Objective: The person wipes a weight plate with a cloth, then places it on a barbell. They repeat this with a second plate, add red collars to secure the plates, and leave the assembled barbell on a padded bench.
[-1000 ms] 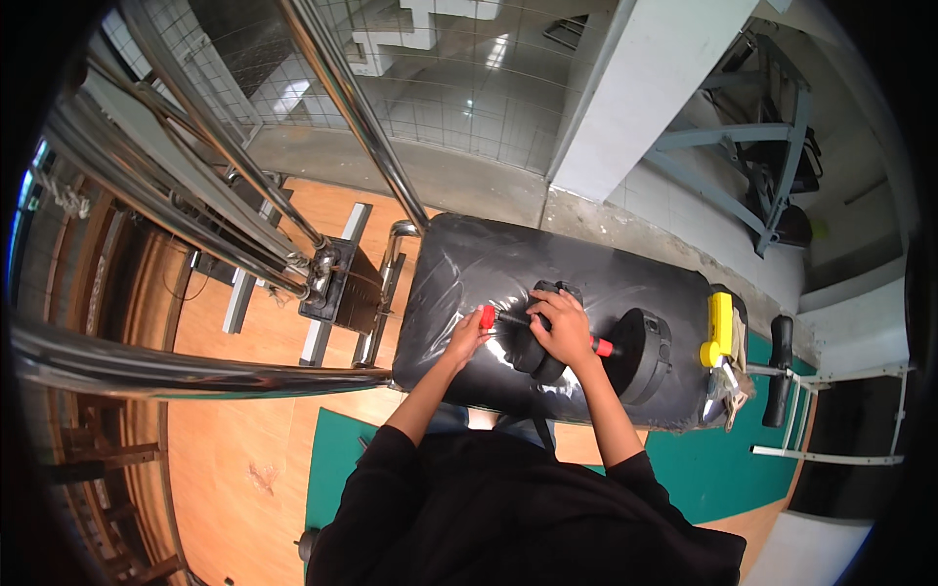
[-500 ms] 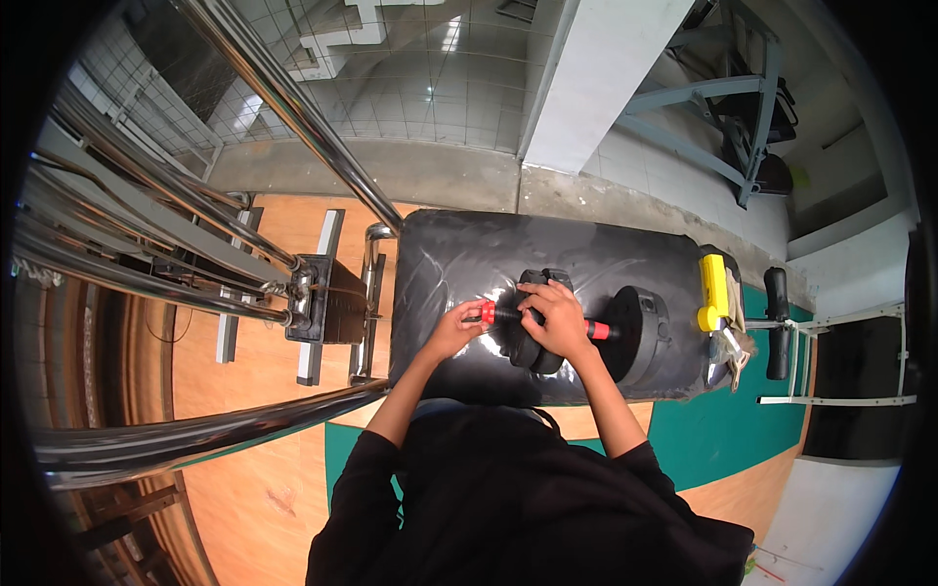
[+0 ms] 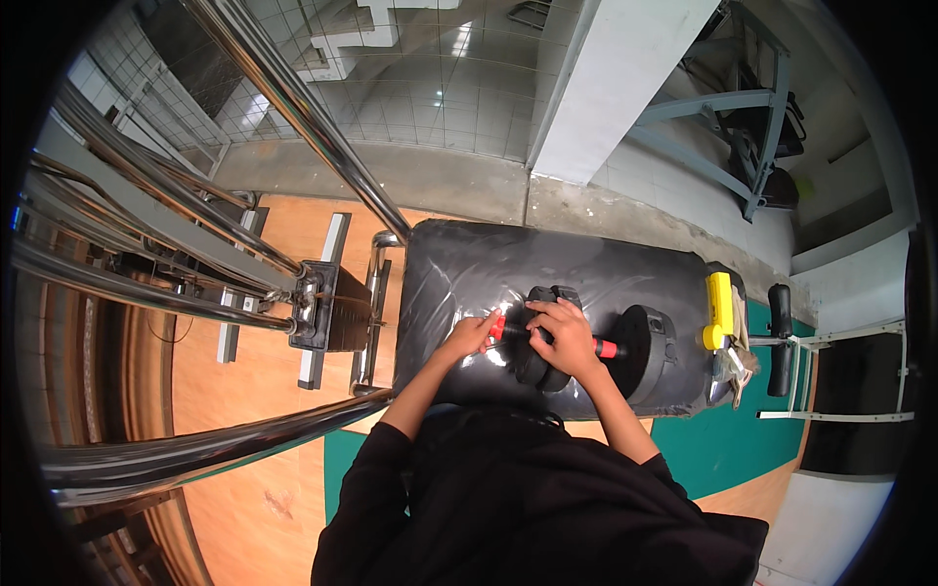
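A dumbbell lies across the black padded bench point(image 3: 449, 264). Its right end carries a large round black weight plate point(image 3: 640, 366), with a red section of the bar point(image 3: 607, 349) beside it. Black plates point(image 3: 532, 369) sit toward the left end, and my right hand point(image 3: 567, 337) rests over them, fingers curled around their top and inner side. The red collar nut point(image 3: 497, 328) at the bar's left tip is pinched by my left hand point(image 3: 469, 337). The fingers partly hide the nut, and my right hand covers the middle of the bar.
On the bench's right end lie a yellow tool-like object point(image 3: 719, 305) and a crumpled cloth point(image 3: 740, 366). Chrome posts point(image 3: 293, 117) and a weight stack point(image 3: 337, 308) stand to the left. A padded black roller point(image 3: 779, 340) and a white frame point(image 3: 831, 418) are at the right.
My left fingers have shifted around the red collar nut, covering it differently. My right hand stays on the plates. The whole view has moved slightly.
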`<state>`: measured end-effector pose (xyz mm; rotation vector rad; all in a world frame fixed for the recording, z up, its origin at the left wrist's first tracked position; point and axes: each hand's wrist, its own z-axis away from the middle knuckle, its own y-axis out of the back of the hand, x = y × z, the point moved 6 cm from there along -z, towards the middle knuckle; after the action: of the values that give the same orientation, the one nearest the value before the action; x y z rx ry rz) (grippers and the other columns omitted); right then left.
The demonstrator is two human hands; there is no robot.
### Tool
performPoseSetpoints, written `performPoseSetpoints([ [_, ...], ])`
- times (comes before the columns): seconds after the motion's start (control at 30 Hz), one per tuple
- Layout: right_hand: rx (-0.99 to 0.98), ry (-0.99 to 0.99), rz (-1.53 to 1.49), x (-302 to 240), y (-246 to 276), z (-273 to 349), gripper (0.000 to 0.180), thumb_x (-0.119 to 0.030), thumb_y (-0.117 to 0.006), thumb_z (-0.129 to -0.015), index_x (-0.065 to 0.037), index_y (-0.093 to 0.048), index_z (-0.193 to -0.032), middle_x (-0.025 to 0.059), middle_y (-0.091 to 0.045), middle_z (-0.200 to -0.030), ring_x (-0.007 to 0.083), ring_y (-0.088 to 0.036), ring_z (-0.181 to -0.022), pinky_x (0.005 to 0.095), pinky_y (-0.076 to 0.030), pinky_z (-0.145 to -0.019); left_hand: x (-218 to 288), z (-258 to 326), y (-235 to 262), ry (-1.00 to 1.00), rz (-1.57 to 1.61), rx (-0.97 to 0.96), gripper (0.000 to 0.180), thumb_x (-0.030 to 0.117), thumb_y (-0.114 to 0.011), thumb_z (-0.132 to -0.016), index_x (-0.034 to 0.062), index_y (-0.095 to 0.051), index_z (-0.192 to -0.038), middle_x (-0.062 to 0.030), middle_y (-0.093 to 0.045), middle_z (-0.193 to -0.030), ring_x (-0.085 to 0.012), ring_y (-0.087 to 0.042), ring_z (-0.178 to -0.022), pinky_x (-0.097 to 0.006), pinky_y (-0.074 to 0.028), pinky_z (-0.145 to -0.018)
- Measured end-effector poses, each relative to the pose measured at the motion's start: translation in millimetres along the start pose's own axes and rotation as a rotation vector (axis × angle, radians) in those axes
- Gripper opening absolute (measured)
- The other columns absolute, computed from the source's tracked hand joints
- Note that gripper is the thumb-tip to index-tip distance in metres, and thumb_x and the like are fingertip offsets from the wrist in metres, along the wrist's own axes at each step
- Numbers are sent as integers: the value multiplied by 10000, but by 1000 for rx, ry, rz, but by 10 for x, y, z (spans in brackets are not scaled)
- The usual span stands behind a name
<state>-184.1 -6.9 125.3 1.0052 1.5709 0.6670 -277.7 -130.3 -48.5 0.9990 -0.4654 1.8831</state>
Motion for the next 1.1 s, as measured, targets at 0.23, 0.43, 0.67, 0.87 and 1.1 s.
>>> performPoseSetpoints([
  [0.23,-2,-2,-8,26,12,10,87,-126,-640,-708,-82,-628,-782,35,-635,-1101,219,-587,-1026,433,-378,-1008,-135,-37,127,42,18,115,671,600,-481,-865,-9,-573,-1132,-170,-612,-932,-263,-627,-825,-377,-487,-793],
  [0.43,4,5,-6,45,24,24,97,-134,-642,-709,-84,-625,-790,38,-633,-1107,220,-586,-1038,439,-379,-1006,295,662,236,-818,-542,491,593,371,-690,-781,82,-500,-1262,-214,-333,-1376,-408,-334,-1276,-528,-267,-1050],
  [0.67,-4,9,-22,46,2,19,100,-134,-646,-703,-88,-629,-790,37,-633,-1114,221,-590,-1039,445,-380,-1005,336,596,139,-933,-726,325,637,463,-731,-707,189,-546,-1251,-185,-330,-1398,-425,-210,-1350,-611,-171,-1075],
  [0.87,1,11,-3,71,-6,24,93,-132,-643,-707,-89,-633,-789,34,-637,-1108,217,-591,-1034,445,-381,-1005,508,420,145,-979,-728,242,670,475,-745,-688,124,-552,-1225,-170,-381,-1351,-397,-267,-1323,-552,-215,-1086],
  [1.1,2,13,-3,69,-13,4,96,-134,-642,-705,-88,-630,-789,31,-639,-1100,220,-593,-1021,441,-383,-1003,371,254,101,-691,-486,8,679,345,-759,-712,33,-484,-1249,-163,-446,-1184,-304,-520,-1054,-399,-441,-938],
])
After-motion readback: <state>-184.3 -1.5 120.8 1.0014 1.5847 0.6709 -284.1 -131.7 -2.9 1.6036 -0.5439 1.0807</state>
